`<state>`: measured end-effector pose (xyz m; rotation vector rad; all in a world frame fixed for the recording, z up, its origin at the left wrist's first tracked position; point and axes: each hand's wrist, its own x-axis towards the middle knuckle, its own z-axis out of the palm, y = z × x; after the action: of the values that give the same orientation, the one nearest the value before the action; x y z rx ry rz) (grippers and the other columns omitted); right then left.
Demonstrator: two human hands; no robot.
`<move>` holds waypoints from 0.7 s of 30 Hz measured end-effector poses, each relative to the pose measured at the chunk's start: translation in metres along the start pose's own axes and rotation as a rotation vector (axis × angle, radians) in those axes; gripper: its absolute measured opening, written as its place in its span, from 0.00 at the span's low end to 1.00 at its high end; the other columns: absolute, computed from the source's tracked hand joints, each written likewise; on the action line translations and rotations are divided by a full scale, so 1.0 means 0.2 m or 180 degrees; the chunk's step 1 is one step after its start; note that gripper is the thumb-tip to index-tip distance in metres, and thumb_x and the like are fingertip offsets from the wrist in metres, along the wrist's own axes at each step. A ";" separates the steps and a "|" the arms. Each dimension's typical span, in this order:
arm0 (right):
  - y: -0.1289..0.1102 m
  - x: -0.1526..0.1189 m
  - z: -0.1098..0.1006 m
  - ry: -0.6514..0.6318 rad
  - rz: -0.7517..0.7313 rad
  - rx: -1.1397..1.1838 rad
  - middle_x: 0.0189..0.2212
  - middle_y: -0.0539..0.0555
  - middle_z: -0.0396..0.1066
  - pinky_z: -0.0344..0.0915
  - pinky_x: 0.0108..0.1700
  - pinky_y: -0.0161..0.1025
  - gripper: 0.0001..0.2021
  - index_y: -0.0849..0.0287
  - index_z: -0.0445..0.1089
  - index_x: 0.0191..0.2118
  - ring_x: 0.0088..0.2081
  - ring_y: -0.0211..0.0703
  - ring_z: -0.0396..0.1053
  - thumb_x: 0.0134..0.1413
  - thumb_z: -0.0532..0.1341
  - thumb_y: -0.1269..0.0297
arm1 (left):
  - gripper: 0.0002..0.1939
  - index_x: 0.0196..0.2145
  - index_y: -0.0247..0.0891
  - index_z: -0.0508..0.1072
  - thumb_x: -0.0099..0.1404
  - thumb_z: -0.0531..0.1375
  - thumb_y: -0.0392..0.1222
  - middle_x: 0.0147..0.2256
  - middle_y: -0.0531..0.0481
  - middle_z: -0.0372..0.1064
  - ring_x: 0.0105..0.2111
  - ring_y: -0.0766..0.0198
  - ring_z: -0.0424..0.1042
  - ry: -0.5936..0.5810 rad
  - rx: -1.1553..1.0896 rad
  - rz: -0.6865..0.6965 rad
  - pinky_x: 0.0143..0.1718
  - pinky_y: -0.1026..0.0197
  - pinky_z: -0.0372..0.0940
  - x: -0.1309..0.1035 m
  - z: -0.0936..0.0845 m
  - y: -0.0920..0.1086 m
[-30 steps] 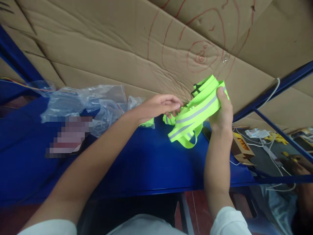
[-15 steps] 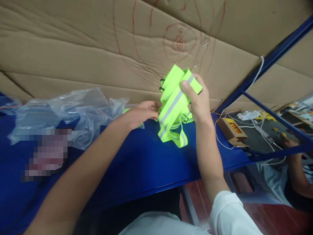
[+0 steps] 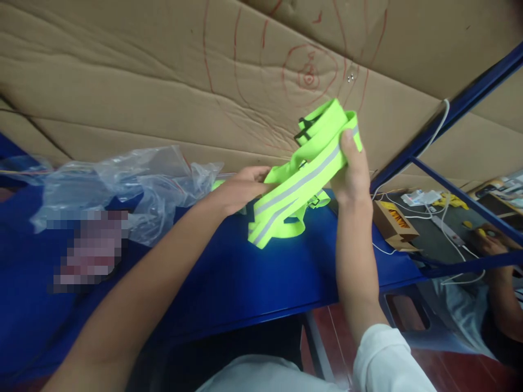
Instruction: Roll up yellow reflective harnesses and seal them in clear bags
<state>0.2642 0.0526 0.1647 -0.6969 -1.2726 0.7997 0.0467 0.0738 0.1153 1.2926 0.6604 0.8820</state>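
A folded bundle of neon yellow-green reflective strap [image 3: 302, 182] with a grey stripe and black buckles is held up above the blue table. My right hand [image 3: 354, 169] is closed round its upper right end, the thumb pressed along the near face. On the other side my left hand [image 3: 247, 188] has its fingertips at the strap's left edge, seemingly pinching it; the bundle partly hides them. Loose loops of the strap hang down below and between the hands. Another bit of neon green shows behind my left wrist.
Clear plastic bags [image 3: 151, 190] and a pixelated pinkish item [image 3: 93, 247] lie on the blue table [image 3: 253, 283] at left. A cardboard panel [image 3: 163, 103] stands behind. At right are a blue frame bar [image 3: 457, 117], white cables, an open cardboard box [image 3: 394, 226] and another person's hand [image 3: 492, 245].
My right hand has moved up and right with the strap's upper end, drawing the bundle out longer. The left hand now meets its left edge. The view has shifted slightly.
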 end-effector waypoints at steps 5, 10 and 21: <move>-0.03 0.00 -0.06 -0.0104 -0.0072 0.0108 0.54 0.51 0.79 0.73 0.62 0.55 0.26 0.45 0.74 0.50 0.65 0.55 0.69 0.53 0.68 0.34 | 0.26 0.45 0.36 0.81 0.50 0.79 0.46 0.43 0.43 0.81 0.44 0.54 0.80 -0.0367 -0.0278 0.0295 0.45 0.58 0.74 -0.02 -0.05 0.06; 0.04 0.00 -0.03 -0.0153 0.0031 0.0061 0.54 0.53 0.78 0.76 0.56 0.58 0.28 0.46 0.75 0.49 0.60 0.58 0.74 0.54 0.65 0.29 | 0.20 0.46 0.37 0.78 0.61 0.72 0.50 0.42 0.46 0.79 0.33 0.63 0.74 0.0259 0.0557 0.0814 0.36 0.61 0.69 0.03 -0.08 0.04; 0.12 0.05 -0.05 -0.0062 0.0143 0.0193 0.49 0.53 0.81 0.80 0.52 0.54 0.26 0.49 0.78 0.48 0.53 0.54 0.79 0.56 0.65 0.33 | 0.23 0.45 0.37 0.78 0.53 0.77 0.43 0.43 0.47 0.78 0.40 0.60 0.77 -0.0279 -0.0522 0.0679 0.44 0.60 0.71 -0.03 -0.12 0.08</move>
<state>0.2712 0.0743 0.1497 -0.6725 -1.2488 0.8801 0.0216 0.0825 0.1257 1.2605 0.3774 1.0250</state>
